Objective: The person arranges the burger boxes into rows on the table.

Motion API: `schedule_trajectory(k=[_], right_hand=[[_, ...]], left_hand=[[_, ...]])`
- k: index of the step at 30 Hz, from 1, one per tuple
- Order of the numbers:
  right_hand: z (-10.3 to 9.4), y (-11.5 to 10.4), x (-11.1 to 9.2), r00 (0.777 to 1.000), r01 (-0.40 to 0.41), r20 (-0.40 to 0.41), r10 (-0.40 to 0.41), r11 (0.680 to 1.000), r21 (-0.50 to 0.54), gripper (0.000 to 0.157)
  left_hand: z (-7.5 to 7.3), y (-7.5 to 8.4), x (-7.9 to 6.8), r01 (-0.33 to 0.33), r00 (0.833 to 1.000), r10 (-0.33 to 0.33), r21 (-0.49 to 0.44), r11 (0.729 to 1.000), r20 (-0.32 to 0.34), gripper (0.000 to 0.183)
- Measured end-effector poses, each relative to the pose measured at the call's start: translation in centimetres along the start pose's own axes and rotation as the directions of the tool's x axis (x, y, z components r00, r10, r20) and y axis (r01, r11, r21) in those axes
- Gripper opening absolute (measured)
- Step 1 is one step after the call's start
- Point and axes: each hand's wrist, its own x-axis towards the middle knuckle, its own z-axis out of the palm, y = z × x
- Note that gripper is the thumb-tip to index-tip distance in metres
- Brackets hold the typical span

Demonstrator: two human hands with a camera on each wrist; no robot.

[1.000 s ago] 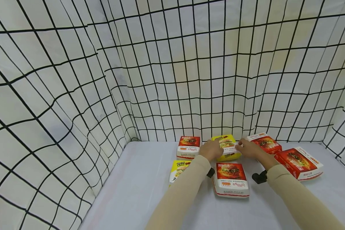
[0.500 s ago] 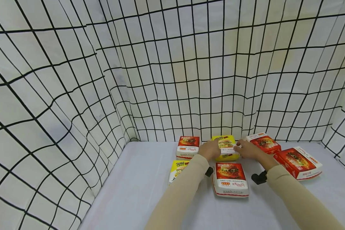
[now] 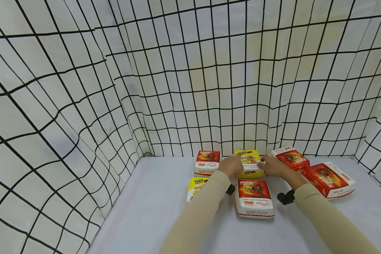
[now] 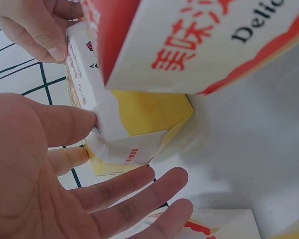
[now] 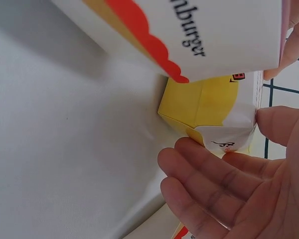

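1. A small netted booth, like a staged test space; the wider room cannot be told.
2. Black net (image 3: 258, 84) before white backing (image 3: 208, 118) on three sides.
3. White table (image 3: 139, 211) bearing burger boxes (image 3: 254, 197).

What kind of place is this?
Probably a makeshift, enclosed work booth: black netting in front of white sheets lines the back and sides of a white-topped table, and burger boxes are set out on it.
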Motion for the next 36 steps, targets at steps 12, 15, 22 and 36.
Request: schedule_trajectory(k=[12, 15, 22, 36], right_hand=[[0.0, -0.3, -0.1, 1.0, 0.008, -0.01, -0.008, 1.0, 0.007, 0.054], [0.0, -0.3, -0.1, 1.0, 0.017, -0.01, -0.017, 1.0, 0.001, 0.055], [0.0, -0.4, -0.4, 1.0, 0.013, -0.007, -0.013, 1.0, 0.007, 0.057], [-0.6, 0.1, -1.2, 1.0, -0.007, -0.028, 0.008, 1.0, 0.024, 0.061]], left_hand=[[-0.1, 0.0, -0.1, 0.014, 1.0, -0.014, 0.002, 1.0, 0.005, 0.064], [-0.1, 0.0, -0.1, 0.015, 1.0, -0.015, -0.001, 1.0, 0.001, 0.064], [0.1, -0.1, 0.2, 0.015, 1.0, -0.016, 0.007, 1.0, 0.01, 0.065], [-0.5, 0.6, -0.5, 0.01, 1.0, -0.008, 0.078, 0.997, -0.027, 0.061]])
